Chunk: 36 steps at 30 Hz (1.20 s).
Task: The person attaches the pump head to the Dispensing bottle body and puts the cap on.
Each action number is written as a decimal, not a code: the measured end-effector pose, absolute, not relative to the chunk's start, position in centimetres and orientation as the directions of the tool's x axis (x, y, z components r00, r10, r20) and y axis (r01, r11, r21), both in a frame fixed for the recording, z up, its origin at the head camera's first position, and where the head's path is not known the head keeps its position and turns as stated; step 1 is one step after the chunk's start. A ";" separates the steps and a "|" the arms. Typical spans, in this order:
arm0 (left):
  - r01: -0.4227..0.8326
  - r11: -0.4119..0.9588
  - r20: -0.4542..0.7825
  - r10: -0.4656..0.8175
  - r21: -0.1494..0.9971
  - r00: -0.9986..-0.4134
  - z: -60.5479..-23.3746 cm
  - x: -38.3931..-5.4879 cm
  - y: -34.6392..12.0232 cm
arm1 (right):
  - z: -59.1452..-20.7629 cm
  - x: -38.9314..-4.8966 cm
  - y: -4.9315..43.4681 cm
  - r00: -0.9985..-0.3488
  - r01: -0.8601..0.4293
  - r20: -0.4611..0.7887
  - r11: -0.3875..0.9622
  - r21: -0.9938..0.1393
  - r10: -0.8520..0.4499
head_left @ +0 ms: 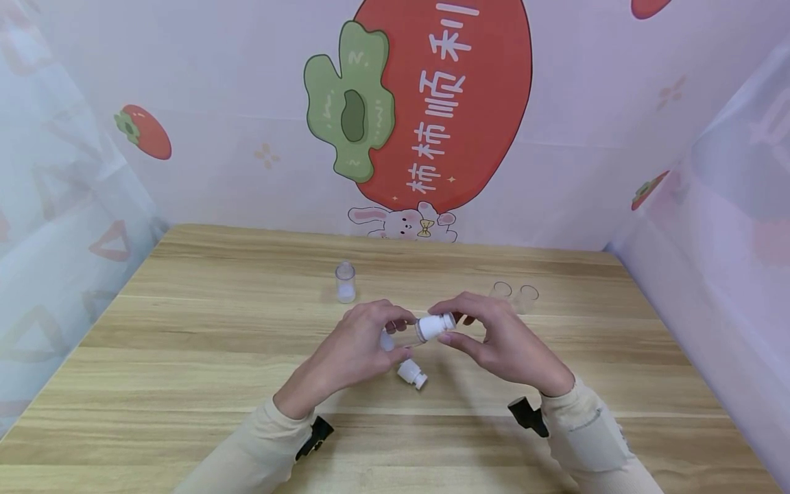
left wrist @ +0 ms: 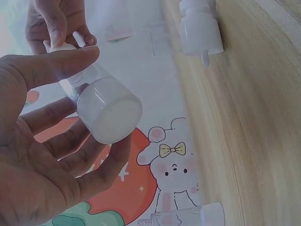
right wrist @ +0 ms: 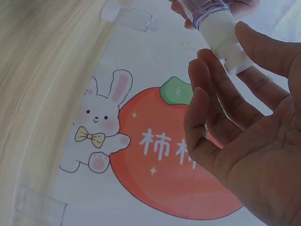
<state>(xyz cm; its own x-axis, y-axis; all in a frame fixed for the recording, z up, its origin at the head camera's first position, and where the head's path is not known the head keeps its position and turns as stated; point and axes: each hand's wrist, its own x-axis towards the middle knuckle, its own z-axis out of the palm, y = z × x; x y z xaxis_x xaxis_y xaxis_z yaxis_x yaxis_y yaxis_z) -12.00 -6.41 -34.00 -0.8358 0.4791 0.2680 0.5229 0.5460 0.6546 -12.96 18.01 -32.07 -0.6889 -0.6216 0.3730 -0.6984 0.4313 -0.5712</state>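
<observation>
Fingers (head_left: 400, 314) curled, both hands (head_left: 361, 341) (head_left: 507, 343) grip one tilted bottle (head_left: 428, 328).

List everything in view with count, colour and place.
Held bottle: 1, clear, white base, in the left hand.
Held pump: 1, white, at that bottle's neck, right hand.
Loose pump: 1, white, on the table near the left hand.
Standing bottle: 1, clear, white base, far on the table.
Caps: 2, clear, on the table beyond the right hand.
Table: 1, pale wood, below the hands.
Backdrop: 1, pale, behind and beside the table.
Fruit prints: at least 3, mostly red, on the backdrop.
Rabbit print: 1, white, on the backdrop.
Wrist cameras: 2, black, at the wrists.
Sleeves: 2, cream, on forearms.
Hands: 2, bare, above the table.
</observation>
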 end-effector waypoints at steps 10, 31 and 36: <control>0.566 0.565 0.320 0.479 0.600 -0.817 -33.9 -11.9 -6.3 | -32.1 -12.8 17.9 -0.732 -0.651 0.341 0.459 -0.604 -0.589; 0.564 0.550 0.312 0.487 0.616 -0.816 -33.9 -12.1 -6.4 | -32.0 -12.9 18.1 -0.689 -0.702 0.389 0.429 -0.568 -0.612; 0.563 0.546 0.309 0.490 0.620 -0.815 -33.9 -12.1 -6.4 | -32.0 -13.0 18.1 -0.675 -0.712 0.391 0.414 -0.567 -0.626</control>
